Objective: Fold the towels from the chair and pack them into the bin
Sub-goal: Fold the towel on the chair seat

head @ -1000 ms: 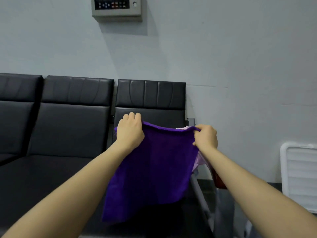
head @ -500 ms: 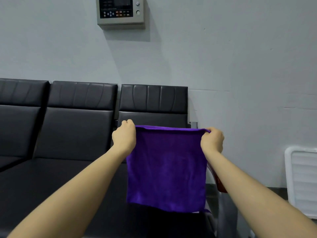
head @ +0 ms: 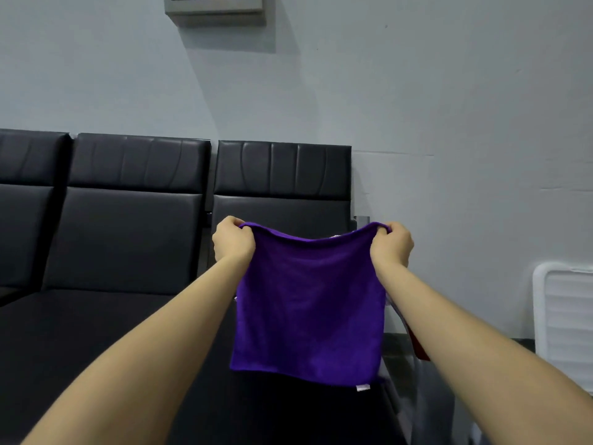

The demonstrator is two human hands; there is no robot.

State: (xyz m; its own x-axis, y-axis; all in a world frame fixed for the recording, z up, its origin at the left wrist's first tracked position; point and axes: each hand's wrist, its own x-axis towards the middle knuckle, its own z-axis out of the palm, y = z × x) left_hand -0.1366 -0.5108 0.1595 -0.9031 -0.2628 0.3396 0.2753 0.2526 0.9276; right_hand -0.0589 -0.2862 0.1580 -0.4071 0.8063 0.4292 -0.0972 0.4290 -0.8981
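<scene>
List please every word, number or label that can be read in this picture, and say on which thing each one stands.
No text can be read here.
Wall panel: its display is cut off by the top edge, and the coloured marks on it are too small and blurred to read.
Purple towel: the small white tag at its lower corner shows no legible print.
White slatted bin: no label visible.

Left hand (head: 233,241), right hand (head: 392,245): raised, fingers curled.

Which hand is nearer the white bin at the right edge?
Right. The right hand grips the purple towel's top corner on the white bin's side; the left hand grips the far corner.
</scene>
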